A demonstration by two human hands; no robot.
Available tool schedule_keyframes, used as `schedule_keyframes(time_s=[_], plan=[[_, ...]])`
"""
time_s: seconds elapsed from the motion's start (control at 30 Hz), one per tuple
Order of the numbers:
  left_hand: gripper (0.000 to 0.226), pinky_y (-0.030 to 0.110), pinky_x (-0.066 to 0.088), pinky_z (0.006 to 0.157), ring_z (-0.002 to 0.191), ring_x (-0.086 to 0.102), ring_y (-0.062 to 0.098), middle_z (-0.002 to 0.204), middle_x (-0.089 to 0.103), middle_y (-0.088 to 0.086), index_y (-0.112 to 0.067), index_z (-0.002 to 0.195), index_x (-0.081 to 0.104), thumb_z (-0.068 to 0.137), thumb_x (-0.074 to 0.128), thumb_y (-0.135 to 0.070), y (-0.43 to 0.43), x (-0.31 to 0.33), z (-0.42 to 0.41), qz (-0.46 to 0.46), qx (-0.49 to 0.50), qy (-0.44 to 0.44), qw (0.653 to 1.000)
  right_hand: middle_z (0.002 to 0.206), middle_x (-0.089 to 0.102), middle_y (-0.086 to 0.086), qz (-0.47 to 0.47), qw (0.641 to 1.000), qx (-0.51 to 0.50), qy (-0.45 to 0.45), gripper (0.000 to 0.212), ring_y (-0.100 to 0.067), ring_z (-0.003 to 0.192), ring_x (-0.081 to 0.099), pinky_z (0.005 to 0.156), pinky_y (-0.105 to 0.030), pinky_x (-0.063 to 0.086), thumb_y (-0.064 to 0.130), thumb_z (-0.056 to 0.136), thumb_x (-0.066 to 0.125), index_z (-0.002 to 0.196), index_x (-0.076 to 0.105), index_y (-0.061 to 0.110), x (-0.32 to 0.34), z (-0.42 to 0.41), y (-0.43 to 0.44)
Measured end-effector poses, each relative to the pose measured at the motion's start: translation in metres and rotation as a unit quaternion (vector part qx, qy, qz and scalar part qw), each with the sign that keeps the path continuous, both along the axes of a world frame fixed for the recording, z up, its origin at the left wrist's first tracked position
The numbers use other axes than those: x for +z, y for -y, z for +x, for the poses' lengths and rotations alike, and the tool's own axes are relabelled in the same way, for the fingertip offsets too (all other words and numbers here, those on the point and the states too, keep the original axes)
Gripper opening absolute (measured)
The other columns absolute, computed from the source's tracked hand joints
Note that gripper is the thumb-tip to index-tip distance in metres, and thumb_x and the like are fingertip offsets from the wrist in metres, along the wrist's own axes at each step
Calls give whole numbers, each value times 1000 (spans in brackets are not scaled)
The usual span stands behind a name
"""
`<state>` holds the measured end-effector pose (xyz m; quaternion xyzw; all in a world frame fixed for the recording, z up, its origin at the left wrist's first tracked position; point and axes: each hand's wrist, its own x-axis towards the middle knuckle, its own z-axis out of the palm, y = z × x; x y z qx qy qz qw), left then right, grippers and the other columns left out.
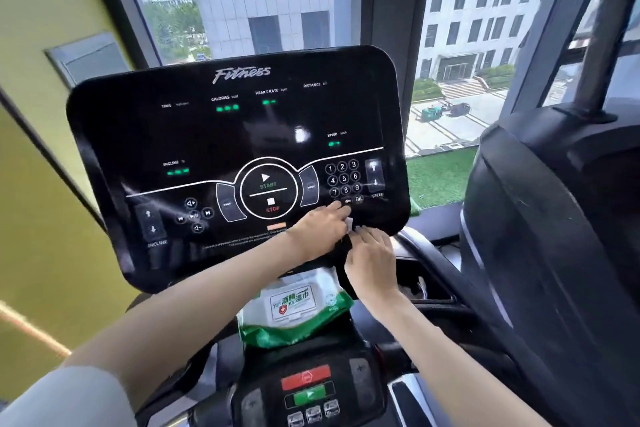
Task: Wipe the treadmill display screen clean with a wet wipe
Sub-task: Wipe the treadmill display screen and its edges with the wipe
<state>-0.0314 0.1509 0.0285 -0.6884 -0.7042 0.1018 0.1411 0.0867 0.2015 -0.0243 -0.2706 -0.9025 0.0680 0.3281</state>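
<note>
Console buttons (306, 383) and wipe pack (294, 308) sit nearest, and at the display screen (225, 135)'s lower right edge my left hand (317, 230) covers the white wipe (349, 222), whether grasping it I cannot tell, my right fingers (369, 236) straight, released, touching that edge.

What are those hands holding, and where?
A wet wipe, mostly hidden, pressed to the screen under the left hand; which part cannot be told. The right hand holds nothing.

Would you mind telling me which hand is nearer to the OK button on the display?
The left hand: its fingertips lie on the display just below-left of the OK button. The right hand rests lower, at the display's bottom edge.
</note>
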Motion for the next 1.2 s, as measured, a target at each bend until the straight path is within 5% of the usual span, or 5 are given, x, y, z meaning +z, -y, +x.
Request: schedule_keyframes(time_s=[0.53,0.7,0.93,1.1,1.2], plan=[[25,42,50,57,87,47,31,91,53,8,-4,98,66,80,54,9,85,83,-102,416,192,116,881,108,67,-21,-4,997,62,47,54,-31,103,64,88,-41,52,-5,51,81,104,67,-6,-6,-27,62],[33,21,40,70,81,50,12,88,49,-11,-25,94,65,66,73,-10,106,17,-64,16,-58,52,997,98,70,-19,-9,997,46,64,54,-29,95,68,84,-40,53,-3,42,85,94,70,-4,-12,-21,53],[50,37,50,61,89,40,19,101,47,7,-8,118,57,72,60,9,98,52,-99,400,193,153,883,111,66,-21,10,997,36,64,57,-30,105,63,92,-39,48,-5,49,81,105,67,-4,-5,-23,41],[40,28,50,68,88,43,19,101,43,2,-13,111,64,71,65,-11,107,32,-95,74,-101,-218,968,138,44,-26,49,994,54,78,73,-34,128,43,106,-42,30,-3,60,75,129,50,-4,6,-26,33],[63,37,53,58,90,41,24,100,49,10,-9,115,62,56,64,12,107,67,-114,348,131,-32,928,148,26,-26,54,995,51,67,79,-34,138,27,111,-41,24,-8,66,66,139,36,-1,16,-27,20]])
